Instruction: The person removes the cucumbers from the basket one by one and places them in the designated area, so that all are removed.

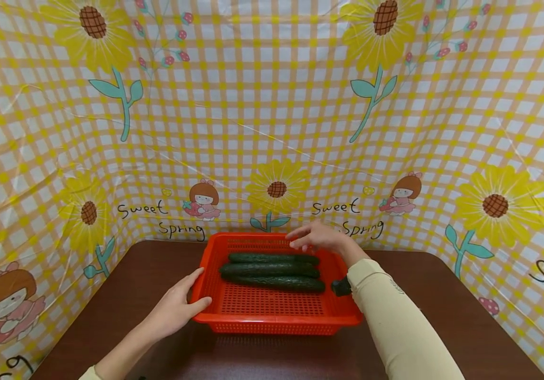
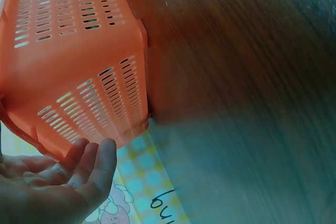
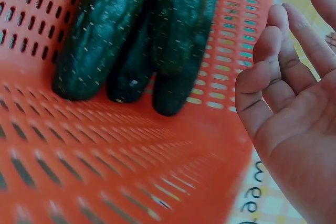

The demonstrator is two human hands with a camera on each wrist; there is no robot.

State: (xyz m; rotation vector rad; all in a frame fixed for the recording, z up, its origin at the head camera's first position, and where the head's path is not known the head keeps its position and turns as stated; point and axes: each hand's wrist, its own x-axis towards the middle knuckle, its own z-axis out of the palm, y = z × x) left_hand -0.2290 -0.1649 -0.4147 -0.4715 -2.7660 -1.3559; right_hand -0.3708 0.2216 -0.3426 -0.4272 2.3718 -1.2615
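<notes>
A red plastic basket point(image 1: 276, 319) with slotted walls and floor sits on the table. Several dark green cucumbers point(image 1: 272, 271) lie side by side across its floor, their bumpy ends point(image 3: 79, 77) close up in the right wrist view. My left hand point(image 1: 177, 303) grips the basket's left rim, thumb over the edge. In the left wrist view, its fingers point(image 2: 100, 169) rest against the outside below the rim. Over the basket's back right corner hovers my right hand point(image 1: 319, 236), fingers loosely bent and holding nothing. The cucumbers lie apart from it.
A dark brown wooden table point(image 1: 158, 264) carries the basket. Behind and on both sides hangs a checked cloth point(image 1: 253, 116) printed with sunflowers. A small black device point(image 1: 341, 287) shows at my right wrist, partly hidden by the sleeve point(image 1: 395, 316).
</notes>
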